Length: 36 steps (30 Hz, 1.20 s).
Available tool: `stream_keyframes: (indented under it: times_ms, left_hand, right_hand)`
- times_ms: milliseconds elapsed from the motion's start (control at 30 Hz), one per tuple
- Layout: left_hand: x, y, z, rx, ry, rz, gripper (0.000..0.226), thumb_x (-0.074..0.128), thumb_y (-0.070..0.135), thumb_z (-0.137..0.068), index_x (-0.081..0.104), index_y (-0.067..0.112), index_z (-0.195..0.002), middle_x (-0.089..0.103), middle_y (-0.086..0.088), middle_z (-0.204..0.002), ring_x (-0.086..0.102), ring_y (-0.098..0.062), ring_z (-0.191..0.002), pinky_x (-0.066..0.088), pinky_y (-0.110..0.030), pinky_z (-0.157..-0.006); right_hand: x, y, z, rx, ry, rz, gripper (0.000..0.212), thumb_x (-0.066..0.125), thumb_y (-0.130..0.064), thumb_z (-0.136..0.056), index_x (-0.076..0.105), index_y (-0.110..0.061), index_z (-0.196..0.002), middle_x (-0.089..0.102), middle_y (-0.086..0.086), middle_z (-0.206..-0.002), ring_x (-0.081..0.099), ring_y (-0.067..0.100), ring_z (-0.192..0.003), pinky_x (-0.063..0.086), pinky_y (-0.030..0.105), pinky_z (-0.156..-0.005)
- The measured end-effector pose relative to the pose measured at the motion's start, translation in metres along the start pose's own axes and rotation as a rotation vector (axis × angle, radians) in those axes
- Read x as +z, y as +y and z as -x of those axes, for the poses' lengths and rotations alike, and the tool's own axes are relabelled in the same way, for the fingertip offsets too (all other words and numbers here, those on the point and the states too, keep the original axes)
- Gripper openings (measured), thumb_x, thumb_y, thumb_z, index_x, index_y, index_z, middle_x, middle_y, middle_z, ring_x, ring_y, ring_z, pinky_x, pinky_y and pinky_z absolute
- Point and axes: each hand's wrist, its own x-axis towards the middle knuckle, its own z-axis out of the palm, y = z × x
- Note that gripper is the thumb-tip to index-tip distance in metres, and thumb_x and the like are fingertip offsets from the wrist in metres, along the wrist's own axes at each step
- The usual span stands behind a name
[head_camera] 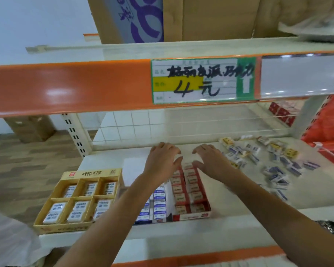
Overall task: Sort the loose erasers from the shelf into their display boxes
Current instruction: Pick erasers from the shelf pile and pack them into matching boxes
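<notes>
Small wrapped rectangular loose erasers (266, 157) lie scattered far right on the shelf (229, 193); left hand (162, 160) and right hand (212, 160) hover, fingers spread wide, holding nothing, over the red cardboard display box (191, 214).

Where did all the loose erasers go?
In the head view, the loose erasers lie scattered on the white shelf at the right, just right of the right hand and the red display box.

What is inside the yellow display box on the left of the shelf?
The yellow display box has six compartments, each holding wrapped white erasers. The left forearm covers its front right corner, so that part is hidden.
</notes>
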Motion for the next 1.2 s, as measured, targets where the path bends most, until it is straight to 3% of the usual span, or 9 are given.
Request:
stream_keyframes:
  times_ms: [267,533,1000,1200]
  left_hand:
    - [0.023,0.076,-0.071,0.159,-0.039,0.008,0.035,0.041,0.037,-0.097,0.057,0.019,-0.122,0.054,-0.001,-0.128,0.042,-0.021,-0.121,0.033,-0.034,-0.098]
    - [0.065,0.117,-0.121,0.138,-0.154,-0.036,0.037,0.044,0.036,-0.096,0.053,0.019,-0.127,0.053,-0.004,-0.130,0.045,-0.023,-0.120,0.037,-0.036,-0.098]
    - [0.108,0.129,-0.159,-0.044,-0.254,-0.051,0.039,0.052,0.031,-0.092,0.050,0.019,-0.129,0.050,-0.003,-0.132,0.043,-0.022,-0.122,0.038,-0.036,-0.099]
    - [0.118,0.134,-0.176,-0.059,-0.274,-0.078,0.044,0.055,0.031,-0.089,0.048,0.018,-0.131,0.049,-0.004,-0.132,0.042,-0.024,-0.122,0.039,-0.038,-0.100]
  right_hand:
    - [-0.024,0.115,0.025,0.271,0.034,-0.084,0.037,0.056,-0.026,-0.089,0.054,-0.010,-0.123,0.054,0.012,-0.126,0.048,0.029,-0.118,0.039,0.035,-0.099]
    - [-0.038,0.196,0.063,0.439,0.038,-0.040,0.037,0.058,-0.027,-0.089,0.054,-0.013,-0.123,0.052,0.009,-0.131,0.048,0.026,-0.121,0.040,0.037,-0.101]
    - [-0.037,0.260,0.029,0.292,0.020,-0.068,0.037,0.058,-0.018,-0.086,0.056,-0.012,-0.122,0.058,0.007,-0.121,0.056,0.023,-0.107,0.048,0.038,-0.093]
    - [-0.034,0.274,-0.001,0.224,0.003,-0.051,0.032,0.051,-0.026,-0.093,0.057,-0.012,-0.121,0.056,0.007,-0.121,0.055,0.022,-0.106,0.047,0.036,-0.092]
